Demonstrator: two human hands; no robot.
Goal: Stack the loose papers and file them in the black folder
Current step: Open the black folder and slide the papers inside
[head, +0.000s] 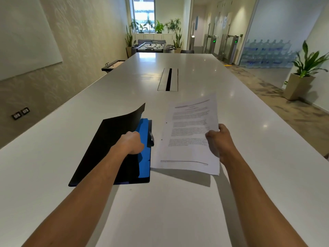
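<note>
A black folder [106, 139] lies on the white table [160, 202] in front of me, to the left. My left hand [130, 144] grips the edge of its front cover and holds it lifted. Under the cover a blue inner sheet [145, 157] and a black clip [151, 138] show. My right hand [219, 139] holds a stack of printed papers [188, 132] by its right edge, just above the table and right of the folder. The stack's left edge has punch holes.
A cable slot with metal flaps [168, 79] sits in the table's middle, beyond the papers. A potted plant [302, 77] stands on the floor to the right. At the far end are a foosball table [153, 46] and more plants.
</note>
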